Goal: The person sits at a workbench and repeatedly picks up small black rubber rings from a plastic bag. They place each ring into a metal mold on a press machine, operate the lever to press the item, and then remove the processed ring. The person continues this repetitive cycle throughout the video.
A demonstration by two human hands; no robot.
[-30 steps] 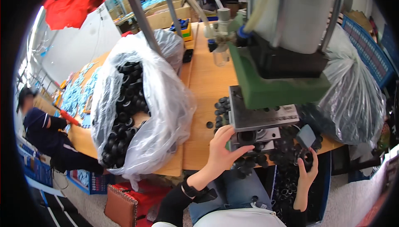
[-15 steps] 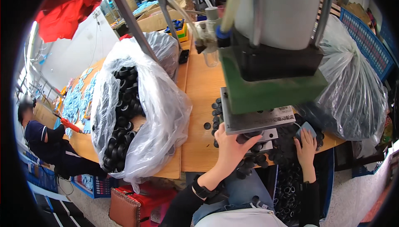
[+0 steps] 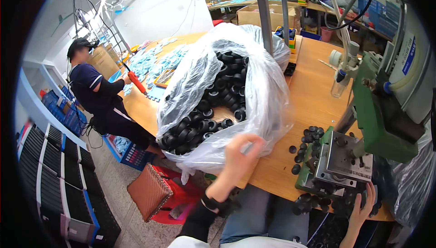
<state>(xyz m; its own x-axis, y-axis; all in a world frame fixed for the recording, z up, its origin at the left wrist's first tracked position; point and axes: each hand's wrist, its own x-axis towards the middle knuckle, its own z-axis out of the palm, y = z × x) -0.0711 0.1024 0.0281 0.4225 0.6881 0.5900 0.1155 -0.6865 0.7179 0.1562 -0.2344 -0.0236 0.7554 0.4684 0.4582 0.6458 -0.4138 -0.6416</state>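
Observation:
My left hand (image 3: 243, 155), blurred by motion, is over the front edge of an open clear plastic bag (image 3: 268, 84). Its fingers are bent, and a small greyish patch shows among them that I cannot make out. Inside the bag lie many black ring-shaped parts (image 3: 222, 82). My right hand (image 3: 362, 205) is at the front right of a green bench press (image 3: 383, 125), its fingers around a grey-blue piece (image 3: 363, 198). On the press base sits a steel die plate (image 3: 347, 157). Black round discs (image 3: 311, 136) are scattered beside the base, with more black pieces (image 3: 309, 202) in front.
A person (image 3: 97, 84) stands at the left by a table with light-blue pieces (image 3: 154, 64), near a red hand tool (image 3: 136, 82). A red stool (image 3: 156, 193) is below the table edge. Another full plastic bag (image 3: 413, 180) stands right of the press. Metal posts (image 3: 263, 16) rise behind the bag.
The view has swung left. My left hand has left the press die and moved left to the open bag. My right hand remains beside the press with the grey-blue piece.

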